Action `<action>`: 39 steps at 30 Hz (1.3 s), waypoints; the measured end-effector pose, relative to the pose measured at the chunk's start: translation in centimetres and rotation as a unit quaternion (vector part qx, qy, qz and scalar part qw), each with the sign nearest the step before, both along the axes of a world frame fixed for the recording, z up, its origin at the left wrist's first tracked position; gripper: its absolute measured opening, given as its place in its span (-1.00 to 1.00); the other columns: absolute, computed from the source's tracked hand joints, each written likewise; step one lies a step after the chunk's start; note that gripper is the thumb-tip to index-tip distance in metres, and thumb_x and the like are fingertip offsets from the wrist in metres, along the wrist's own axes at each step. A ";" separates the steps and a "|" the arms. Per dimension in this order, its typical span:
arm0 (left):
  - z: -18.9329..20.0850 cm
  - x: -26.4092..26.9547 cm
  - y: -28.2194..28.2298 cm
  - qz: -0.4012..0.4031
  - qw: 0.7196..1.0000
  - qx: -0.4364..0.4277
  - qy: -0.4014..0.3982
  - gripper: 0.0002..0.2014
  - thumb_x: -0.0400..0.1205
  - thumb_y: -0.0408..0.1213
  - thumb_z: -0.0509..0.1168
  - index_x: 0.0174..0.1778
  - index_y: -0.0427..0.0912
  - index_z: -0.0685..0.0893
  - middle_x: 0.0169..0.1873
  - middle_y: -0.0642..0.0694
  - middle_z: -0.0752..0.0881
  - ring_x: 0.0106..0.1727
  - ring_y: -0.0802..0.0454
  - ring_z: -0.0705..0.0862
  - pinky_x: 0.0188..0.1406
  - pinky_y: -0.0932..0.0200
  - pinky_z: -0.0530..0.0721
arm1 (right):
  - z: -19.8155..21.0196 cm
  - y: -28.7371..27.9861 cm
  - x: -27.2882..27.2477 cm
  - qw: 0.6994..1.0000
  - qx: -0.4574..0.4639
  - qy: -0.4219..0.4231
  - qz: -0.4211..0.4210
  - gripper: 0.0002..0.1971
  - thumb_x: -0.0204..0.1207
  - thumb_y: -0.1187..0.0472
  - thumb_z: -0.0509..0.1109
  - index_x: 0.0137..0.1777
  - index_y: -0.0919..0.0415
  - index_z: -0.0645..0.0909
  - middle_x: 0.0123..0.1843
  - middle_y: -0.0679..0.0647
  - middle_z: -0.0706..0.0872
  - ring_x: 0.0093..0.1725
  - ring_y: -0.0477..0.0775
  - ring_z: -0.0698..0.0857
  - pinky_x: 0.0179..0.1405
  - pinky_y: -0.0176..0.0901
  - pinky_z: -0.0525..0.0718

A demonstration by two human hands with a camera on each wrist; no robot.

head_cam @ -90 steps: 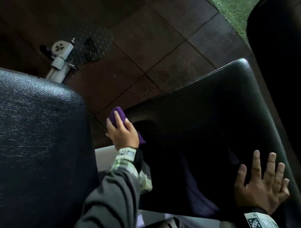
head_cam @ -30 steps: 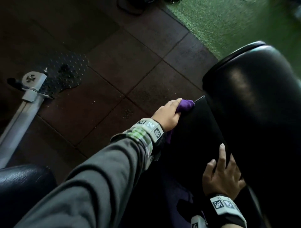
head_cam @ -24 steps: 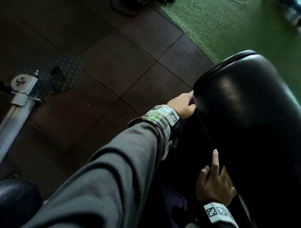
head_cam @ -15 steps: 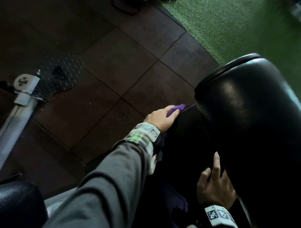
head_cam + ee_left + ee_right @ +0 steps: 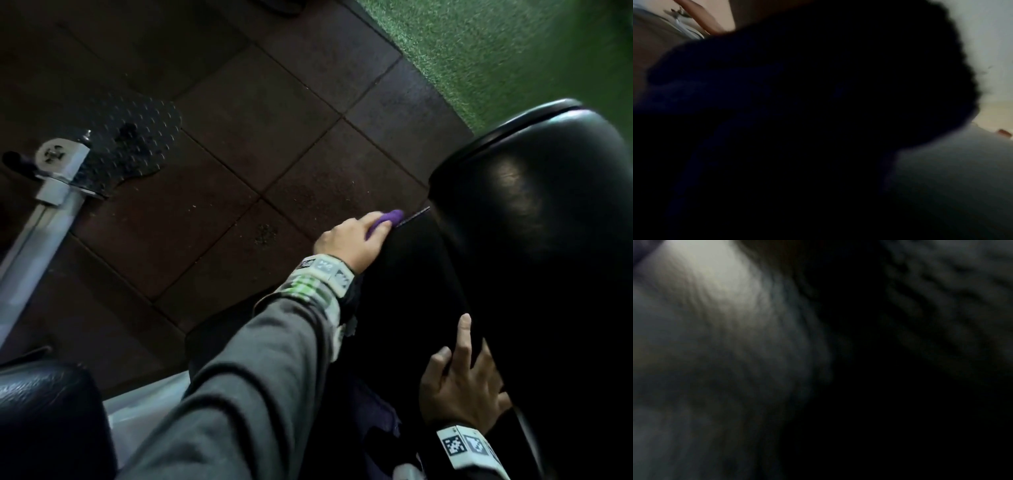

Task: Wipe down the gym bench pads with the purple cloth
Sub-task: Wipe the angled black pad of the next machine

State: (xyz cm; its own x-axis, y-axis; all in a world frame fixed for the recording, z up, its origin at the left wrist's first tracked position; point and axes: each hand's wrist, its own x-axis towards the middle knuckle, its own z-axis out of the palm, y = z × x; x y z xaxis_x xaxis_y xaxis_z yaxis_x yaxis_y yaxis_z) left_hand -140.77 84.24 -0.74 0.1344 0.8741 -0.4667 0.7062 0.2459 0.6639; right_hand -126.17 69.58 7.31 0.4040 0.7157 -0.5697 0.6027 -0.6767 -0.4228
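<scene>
In the head view my left hand point(image 5: 352, 240) grips the purple cloth point(image 5: 387, 219) and holds it against the far left edge of the flat black bench pad point(image 5: 411, 274). Only a small bulge of cloth shows past my fingers. Just to the right rises a big rounded black pad point(image 5: 534, 222), close to the cloth. My right hand point(image 5: 462, 383) lies lower on the flat pad with straight, spread fingers, empty, beside the rounded pad. Both wrist views are dark and blurred.
Another black textured pad point(image 5: 44, 421) fills the lower left corner. A white metal frame bar point(image 5: 41, 212) and a studded black foot plate point(image 5: 137, 144) sit on the dark rubber floor tiles point(image 5: 257, 120). Green turf point(image 5: 496, 51) lies at the top right.
My left hand slid the cloth along the pad's edge up to the rounded pad, then drew back a little. The right hand stayed on the pad.
</scene>
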 end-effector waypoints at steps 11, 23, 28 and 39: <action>-3.8 -5.2 -5.7 0.069 0.994 -0.028 0.083 -0.61 0.73 0.16 -0.05 0.44 0.34 0.45 0.34 -0.10 0.60 0.31 -0.31 0.58 0.30 -0.02 0.46 | -2.1 -1.1 -0.6 0.976 0.094 -0.186 0.062 -0.31 0.41 0.00 -0.08 0.55 0.19 0.34 0.41 0.36 0.51 0.35 0.40 0.48 0.18 0.19 0.37; -8.0 -13.3 -12.4 0.168 0.960 -0.138 0.175 -0.53 0.72 0.18 -0.09 0.38 0.13 0.56 0.26 -0.27 0.62 0.28 -0.38 0.58 0.36 -0.07 0.43 | -6.9 -1.9 2.2 0.892 0.255 -0.353 0.123 -0.50 0.48 0.17 0.21 0.46 0.12 0.41 0.35 0.35 0.50 0.30 0.22 0.32 0.19 0.07 0.18; -9.0 -14.4 -14.0 0.189 0.949 -0.142 0.210 -0.55 0.73 0.11 -0.12 0.35 0.13 0.57 0.23 -0.25 0.62 0.24 -0.37 0.60 0.42 -0.16 0.34 | -7.2 -1.9 2.5 0.880 0.284 -0.361 0.119 -0.49 0.48 0.16 0.17 0.47 0.15 0.41 0.40 0.33 0.46 0.34 0.21 0.30 0.19 0.05 0.13; -9.9 -14.4 -15.2 0.311 0.928 -0.096 0.181 -0.59 0.69 0.12 0.05 0.27 0.05 0.65 0.11 -0.30 0.64 0.13 -0.38 0.63 0.15 -0.04 0.54 | -8.0 -2.3 3.0 0.898 0.239 -0.350 0.119 -0.40 0.51 0.03 0.02 0.60 -0.03 0.18 0.63 0.15 0.16 0.61 0.18 0.08 0.43 0.44 0.04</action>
State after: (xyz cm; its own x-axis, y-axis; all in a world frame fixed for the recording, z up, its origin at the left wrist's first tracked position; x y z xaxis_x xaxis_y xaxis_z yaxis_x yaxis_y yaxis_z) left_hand -155.14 69.06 -10.65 -0.5639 0.6258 -0.5388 0.5560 0.7702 0.3126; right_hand -123.21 67.24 -0.65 0.3462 0.9247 0.1586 0.9376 -0.3355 -0.0911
